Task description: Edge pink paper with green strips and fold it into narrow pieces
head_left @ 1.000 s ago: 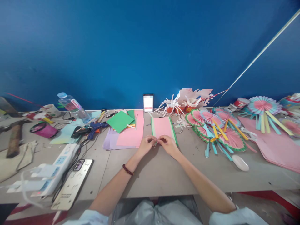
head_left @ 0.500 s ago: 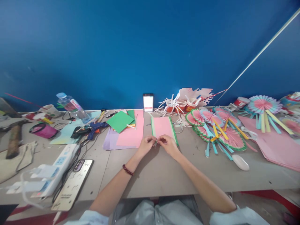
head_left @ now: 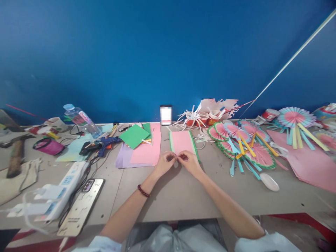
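Observation:
A pink paper sheet (head_left: 181, 140) with green strips along its left and right sides lies on the table in front of me. At its near edge, my left hand (head_left: 167, 161) and my right hand (head_left: 188, 161) meet with fingertips pinched together. Whatever is between the fingertips is too small to make out; a faint pale bit shows just below them. The hands cover the sheet's near edge, so I cannot tell whether they grip it.
Left lie pink and purple sheets (head_left: 145, 154) under green paper (head_left: 135, 135), a glue gun (head_left: 106, 144), a power strip (head_left: 65, 189) and a phone (head_left: 81, 206). Right are folded paper fans (head_left: 259, 154), a white spoon-like piece (head_left: 269, 182) and pink paper (head_left: 312, 164). A blue wall (head_left: 168, 63) stands behind.
The fingertips have shifted slightly, and the small greenish bit between them no longer shows. Both hands stay pinched in nearly the same place.

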Available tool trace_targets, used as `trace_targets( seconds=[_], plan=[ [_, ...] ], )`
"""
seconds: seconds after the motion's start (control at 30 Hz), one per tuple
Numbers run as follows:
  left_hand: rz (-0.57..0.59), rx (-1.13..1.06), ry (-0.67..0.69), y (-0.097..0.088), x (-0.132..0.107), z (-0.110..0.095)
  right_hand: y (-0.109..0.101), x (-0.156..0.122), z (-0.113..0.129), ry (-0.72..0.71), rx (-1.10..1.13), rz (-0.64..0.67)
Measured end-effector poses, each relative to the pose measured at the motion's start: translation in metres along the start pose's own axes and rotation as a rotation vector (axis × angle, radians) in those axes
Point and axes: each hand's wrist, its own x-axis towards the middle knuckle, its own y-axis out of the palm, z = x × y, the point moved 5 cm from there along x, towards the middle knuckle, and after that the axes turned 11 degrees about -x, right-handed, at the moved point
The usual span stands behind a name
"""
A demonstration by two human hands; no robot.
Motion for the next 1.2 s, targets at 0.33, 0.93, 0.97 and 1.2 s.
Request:
trace_targets(
  seconds=[0.33, 0.93, 0.97, 1.2],
  plan=[
    [-0.024, 0.021, 0.028, 0.0001, -0.0005, -0.0019, 0.0026, -0.0008, -0.0017, -0.018, -0.005, 0.028],
    [-0.024, -0.05, -0.117, -0.0009, -0.0012, 0.0043, -0.0005, -0.0001, 0.0025, 0.109, 0.186, 0.095],
    [-0.021, -0.059, -0.12, -0.0007, -0.0012, 0.004, -0.0007, -0.0001, 0.0027, 0.111, 0.186, 0.093],
    [-0.016, -0.027, -0.072, 0.0012, -0.0019, -0.0041, 0.001, -0.0021, 0.0021, 0.09, 0.118, 0.075]
  ],
)
